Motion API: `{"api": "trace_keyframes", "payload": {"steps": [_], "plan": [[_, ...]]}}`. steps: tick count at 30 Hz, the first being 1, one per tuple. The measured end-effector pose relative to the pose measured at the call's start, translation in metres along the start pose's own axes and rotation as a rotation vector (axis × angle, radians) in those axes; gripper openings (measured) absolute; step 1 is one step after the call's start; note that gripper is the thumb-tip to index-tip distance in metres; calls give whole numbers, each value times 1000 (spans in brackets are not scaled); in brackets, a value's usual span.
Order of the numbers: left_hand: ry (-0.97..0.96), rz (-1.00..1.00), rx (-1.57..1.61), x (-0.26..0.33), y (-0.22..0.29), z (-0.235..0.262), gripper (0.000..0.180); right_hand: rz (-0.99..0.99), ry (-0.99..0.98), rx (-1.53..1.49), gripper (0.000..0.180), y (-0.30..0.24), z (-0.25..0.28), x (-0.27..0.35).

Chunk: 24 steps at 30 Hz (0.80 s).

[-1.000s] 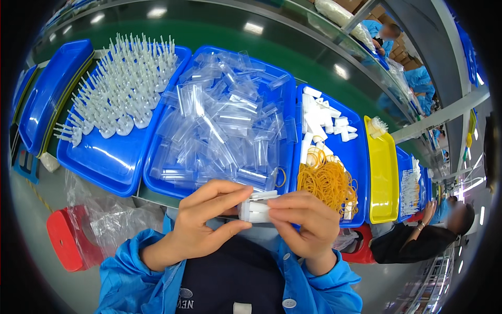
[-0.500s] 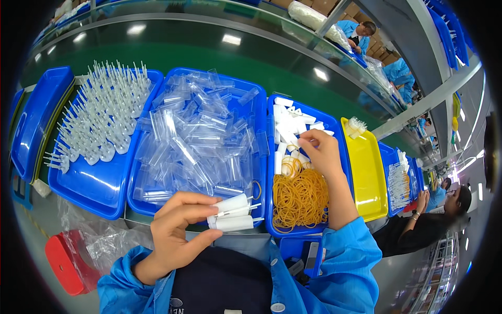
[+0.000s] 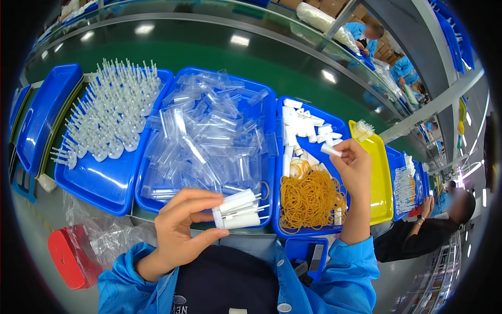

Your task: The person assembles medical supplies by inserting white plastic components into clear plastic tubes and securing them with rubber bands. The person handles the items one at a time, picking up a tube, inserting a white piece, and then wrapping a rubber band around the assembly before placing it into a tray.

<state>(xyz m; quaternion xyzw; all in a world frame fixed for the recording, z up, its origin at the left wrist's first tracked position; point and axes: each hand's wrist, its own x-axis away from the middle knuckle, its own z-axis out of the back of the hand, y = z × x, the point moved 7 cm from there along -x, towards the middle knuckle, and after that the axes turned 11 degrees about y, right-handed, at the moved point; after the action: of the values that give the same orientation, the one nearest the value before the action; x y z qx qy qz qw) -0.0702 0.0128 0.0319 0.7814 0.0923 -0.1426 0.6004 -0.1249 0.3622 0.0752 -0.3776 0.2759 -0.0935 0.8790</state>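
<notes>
My left hand (image 3: 180, 222) grips a white pronged plastic part (image 3: 218, 217) by its base. White cylinders (image 3: 241, 219) sit on some of its prongs, and thin prong ends stick out to the right. Between the fingertips of my right hand (image 3: 355, 166) is a single white cylinder (image 3: 330, 150), lifted over the right side of a blue tray (image 3: 342, 128). That tray holds loose white cylinders (image 3: 302, 123) at its far end and a heap of tan rubber bands (image 3: 311, 201) at its near end.
Left of it, a blue tray (image 3: 269, 94) holds clear plastic sleeves (image 3: 209, 131). Farther left, another blue tray (image 3: 99, 180) carries many pronged white parts (image 3: 112, 104). A yellow tray (image 3: 377, 172) stands to the right. A red stool (image 3: 65, 256) is below left; a co-worker (image 3: 418, 230) is at right.
My right hand has moved right and slightly toward me, out of the white pieces, and now holds a cylinder. My left hand keeps its grip, with the prongs turned slightly. The view has shifted a little.
</notes>
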Motion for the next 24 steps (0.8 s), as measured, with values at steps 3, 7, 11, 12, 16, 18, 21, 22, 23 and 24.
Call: {"api": "trace_keyframes", "payload": {"steps": [3,7,11,12,16,18,21,22,23,24], "plan": [[11,-36,-41,-1,2,0,45,213,-183,178,14,-8,-4,-9],[8,-67,-133,-1,5,0,45,165,-215,186,12,0,-7,-44],[-17,-120,-214,-4,8,1,45,155,-242,226,9,10,-22,-63],[-24,-135,-223,-5,9,2,45,146,-268,233,9,14,-26,-64],[-16,-153,-234,-7,10,3,44,134,-297,301,11,17,-30,-70],[-6,-168,-247,-9,10,3,44,119,-336,393,14,16,-24,-62],[-2,-125,-220,-8,7,6,45,124,-369,561,20,20,-11,-43],[23,-96,-163,-8,5,6,45,109,-360,551,21,28,-8,-37],[49,-67,-107,-8,1,4,45,95,-352,541,22,37,-6,-32],[75,-41,-61,-8,-1,5,45,81,-343,520,23,46,-7,-28]]}}
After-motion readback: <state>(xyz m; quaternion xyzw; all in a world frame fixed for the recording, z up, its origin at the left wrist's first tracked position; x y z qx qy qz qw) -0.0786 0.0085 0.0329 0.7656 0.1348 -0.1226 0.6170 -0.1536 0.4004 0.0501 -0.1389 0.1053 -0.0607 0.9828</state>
